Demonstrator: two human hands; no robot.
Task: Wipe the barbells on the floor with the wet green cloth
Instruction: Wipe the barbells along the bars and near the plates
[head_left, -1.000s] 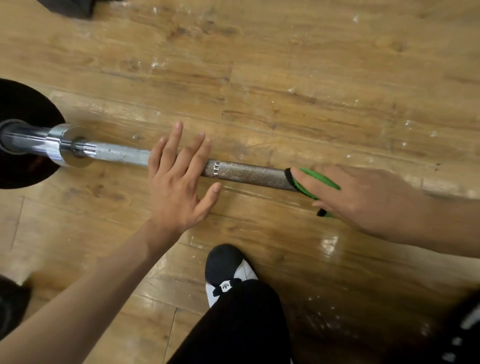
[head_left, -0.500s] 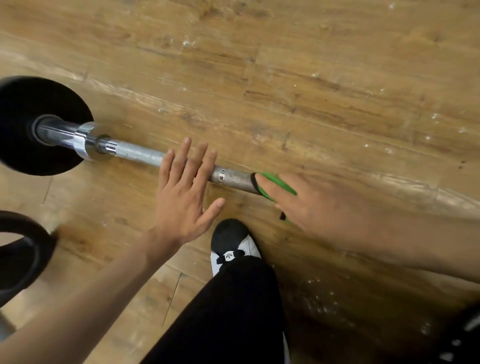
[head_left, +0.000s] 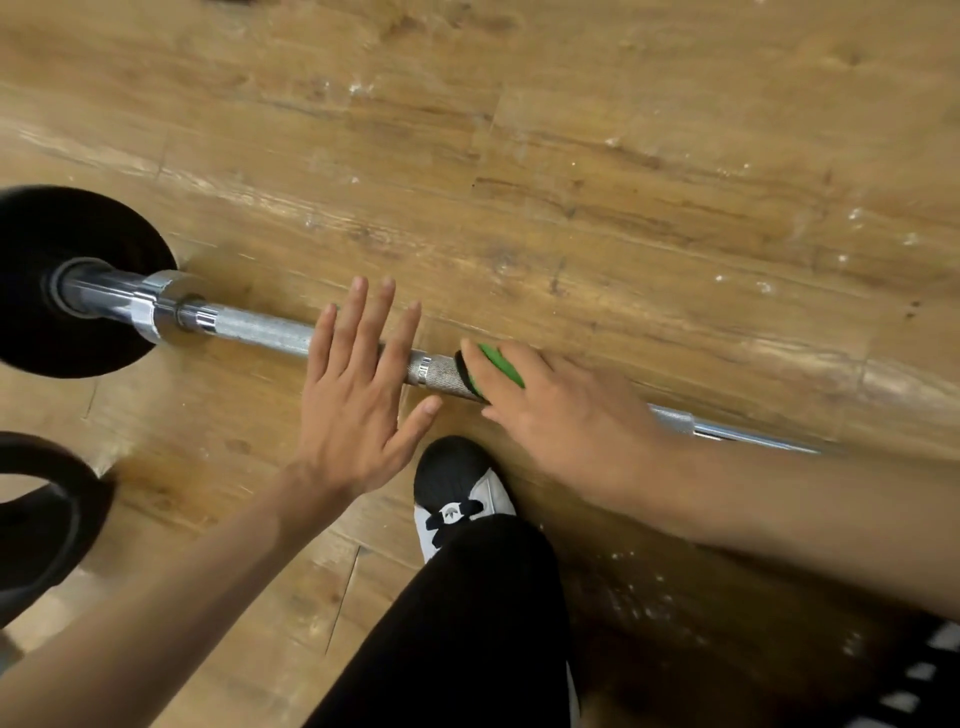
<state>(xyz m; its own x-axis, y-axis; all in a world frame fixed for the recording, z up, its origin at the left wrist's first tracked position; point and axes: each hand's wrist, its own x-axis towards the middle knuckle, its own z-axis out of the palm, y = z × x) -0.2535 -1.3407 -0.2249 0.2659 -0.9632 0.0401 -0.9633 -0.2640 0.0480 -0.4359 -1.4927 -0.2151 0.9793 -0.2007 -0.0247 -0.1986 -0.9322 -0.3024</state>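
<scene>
A steel barbell (head_left: 260, 328) lies across the wooden floor, running from a black weight plate (head_left: 62, 228) at the left down to the right. My left hand (head_left: 358, 395) rests flat on the bar's middle with its fingers straight and spread. Just to its right, my right hand (head_left: 561, 415) grips the green cloth (head_left: 501, 364), which is wrapped round the knurled part of the bar. Only a strip of green with a black edge shows between my fingers.
My black and white shoe (head_left: 457, 493) and black trouser leg stand just in front of the bar. Another black plate (head_left: 36, 519) lies at the lower left. Bare wooden floor (head_left: 571, 156) stretches beyond the bar.
My right hand has slid the cloth leftward along the bar, toward my left hand. The left hand has stayed flat on the bar. The view has shifted, showing more of the left plate.
</scene>
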